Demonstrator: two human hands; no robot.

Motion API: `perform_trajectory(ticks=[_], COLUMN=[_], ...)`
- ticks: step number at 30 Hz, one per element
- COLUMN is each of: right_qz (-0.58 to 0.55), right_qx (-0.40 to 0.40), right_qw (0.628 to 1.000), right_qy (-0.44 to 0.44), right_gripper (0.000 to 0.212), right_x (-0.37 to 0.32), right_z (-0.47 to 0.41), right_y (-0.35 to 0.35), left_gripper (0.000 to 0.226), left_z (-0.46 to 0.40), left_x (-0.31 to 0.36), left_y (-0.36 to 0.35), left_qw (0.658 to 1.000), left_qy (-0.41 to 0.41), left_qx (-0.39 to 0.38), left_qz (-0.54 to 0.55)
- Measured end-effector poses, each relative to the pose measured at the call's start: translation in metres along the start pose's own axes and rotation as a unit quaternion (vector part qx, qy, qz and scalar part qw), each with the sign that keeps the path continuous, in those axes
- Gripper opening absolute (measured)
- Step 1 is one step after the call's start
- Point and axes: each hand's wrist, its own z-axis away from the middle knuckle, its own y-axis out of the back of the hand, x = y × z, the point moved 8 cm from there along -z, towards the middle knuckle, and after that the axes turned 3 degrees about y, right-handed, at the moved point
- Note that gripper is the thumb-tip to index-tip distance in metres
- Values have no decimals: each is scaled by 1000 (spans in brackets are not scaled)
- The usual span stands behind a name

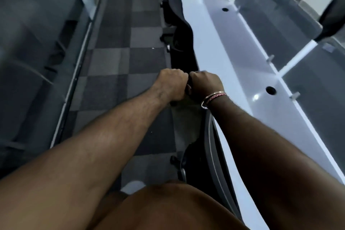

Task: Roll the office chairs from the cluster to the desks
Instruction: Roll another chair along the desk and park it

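Both grips, left (172, 84) and right (205, 85), were clamped side by side on the chair (209, 157) top mid-frame, chair against the table (233, 46).

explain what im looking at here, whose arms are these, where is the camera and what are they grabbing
There is no machine here, just a person, and the one picture comes from a wide-angle camera worn on their head, looking forward and down. That is why two bare forearms stretch away from the bottom edge. The left hand and the right hand, which has bracelets at the wrist, are both curled tight around the dark top edge of an office chair. The picture is blurred, so the exact grip is hard to see. The chair sits against a long white desk on the right. More dark chairs stand along the desk further ahead. Below is checkered grey carpet.
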Motion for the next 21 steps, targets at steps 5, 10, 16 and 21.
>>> perform_trajectory(ticks=[5, 10, 16, 21], right_qz=[-25, -20, -31, -43], right_qx=[0, -16, -47, -50], right_qw=[998, 996, 997, 997], right_qy=[51, 82, 57, 36], right_gripper=[24, 26, 34, 36], right_x=[-23, -38, -51, -54], right_z=[-97, -208, -359, -487], right_y=[-22, -61, -95, -104], left_gripper=[16, 16, 24, 29], left_z=[-44, -112, -211, -301], left_x=[-81, -168, -287, -383], left_y=[-23, -64, -101, -101], left_qw=[998, 993, 992, 992], left_qy=[57, 90, 81, 68], left_qx=[-40, -74, -96, -109], left_qz=[-7, -7, 3, -5])
